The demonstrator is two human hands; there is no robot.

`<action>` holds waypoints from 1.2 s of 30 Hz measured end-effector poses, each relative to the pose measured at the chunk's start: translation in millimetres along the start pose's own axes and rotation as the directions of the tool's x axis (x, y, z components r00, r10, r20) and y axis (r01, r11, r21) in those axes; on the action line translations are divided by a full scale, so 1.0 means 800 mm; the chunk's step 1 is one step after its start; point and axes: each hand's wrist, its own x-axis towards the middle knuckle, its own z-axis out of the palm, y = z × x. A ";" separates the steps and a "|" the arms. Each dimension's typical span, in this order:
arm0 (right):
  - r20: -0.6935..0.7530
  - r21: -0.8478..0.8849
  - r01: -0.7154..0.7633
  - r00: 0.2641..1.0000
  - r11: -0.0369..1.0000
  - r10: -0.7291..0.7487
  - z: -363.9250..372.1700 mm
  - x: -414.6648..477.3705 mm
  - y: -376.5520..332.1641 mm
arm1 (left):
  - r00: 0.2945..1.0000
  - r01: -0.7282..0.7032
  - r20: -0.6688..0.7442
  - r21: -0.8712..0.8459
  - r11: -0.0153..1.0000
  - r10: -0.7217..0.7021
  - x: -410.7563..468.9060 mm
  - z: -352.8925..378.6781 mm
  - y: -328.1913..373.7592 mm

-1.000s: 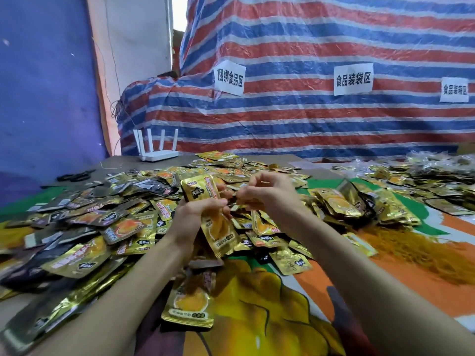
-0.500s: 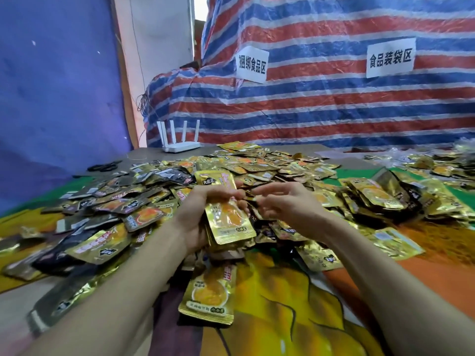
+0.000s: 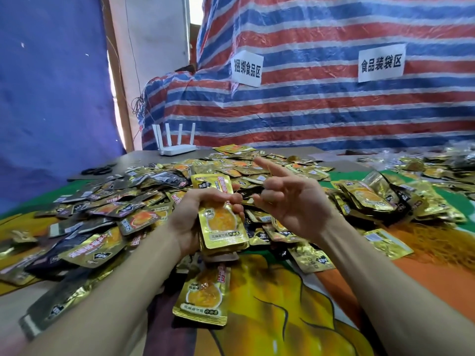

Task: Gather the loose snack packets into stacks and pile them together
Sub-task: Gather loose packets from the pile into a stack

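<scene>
Gold-foil stack of packets [image 3: 221, 223] clasped in left grip [image 3: 189, 219], fingers curled round it. Right grip [image 3: 293, 204] just beside, released, palm up, index finger out, holding nothing. Single packet [image 3: 203, 296] below the grips. Loose packets [image 3: 108, 217] heaped on worktop [image 3: 138, 160] all around.

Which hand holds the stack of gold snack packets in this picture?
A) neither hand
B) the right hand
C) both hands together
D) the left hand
D: the left hand grips the stack of gold packets with fingers and thumb curled round it, while the right hand is raised beside it, index finger stretched out, holding no packet.
</scene>
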 end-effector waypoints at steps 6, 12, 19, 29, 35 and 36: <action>-0.176 -0.414 -0.021 0.983 0.910 -0.057 0.010 -0.002 0.010 | 0.975 0.005 -0.224 0.075 0.997 0.012 0.006 -0.002 0.004; -0.233 -0.594 -0.016 0.960 0.804 -0.153 0.027 -0.009 0.031 | 0.708 -0.307 -0.636 0.114 0.945 0.307 0.015 -0.016 0.014; -0.095 -0.831 0.123 0.930 0.543 -0.356 0.062 -0.002 0.081 | 0.740 -0.362 -0.569 0.111 0.925 0.358 0.010 0.006 0.001; -0.072 -0.822 0.220 0.874 0.525 -0.480 0.052 -0.003 0.082 | 0.934 -0.216 -0.309 -0.077 0.973 0.182 0.011 0.022 -0.009; -0.053 -0.869 0.168 0.904 0.465 -0.424 0.049 -0.005 0.071 | 0.925 -0.232 -0.330 -0.097 0.968 0.188 0.016 0.019 -0.008; -0.050 -0.915 0.130 0.903 0.383 -0.427 0.047 -0.006 0.067 | 0.918 -0.228 -0.351 -0.087 0.970 0.184 0.016 0.018 -0.009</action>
